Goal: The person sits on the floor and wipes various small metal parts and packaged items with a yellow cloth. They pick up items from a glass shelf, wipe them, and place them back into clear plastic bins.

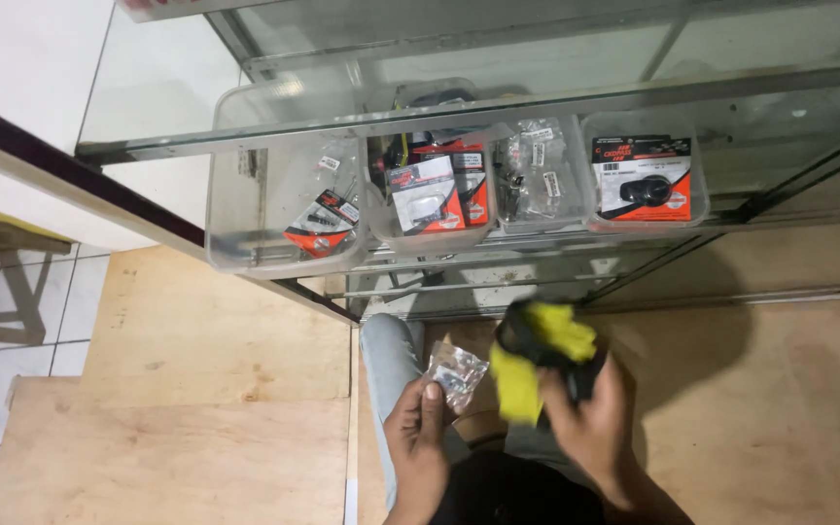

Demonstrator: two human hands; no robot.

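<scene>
Left hand [418, 439] pinches small clear parts bag [456, 373] at lower corner: light, crinkly, slippery. Right hand [590, 420] wrapped round black part under soft yellow cloth [537, 362].

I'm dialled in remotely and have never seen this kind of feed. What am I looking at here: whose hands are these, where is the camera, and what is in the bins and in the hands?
There is no machine here: these are one person's two bare hands, filmed by a single camera worn on their head and looking down. The grey trouser leg between the hands is the person's own.

The left hand pinches a small clear plastic bag with small parts inside; what they are is too small to tell. The right hand grips a dark object wrapped partly in a yellow cloth; the picture is blurred there, so the object cannot be identified.

Ahead stands a glass display cabinet. On its shelf sit four clear plastic bins holding red and black carded packs and more small clear bags. Below are plywood boards, with white floor tiles at the left.
</scene>
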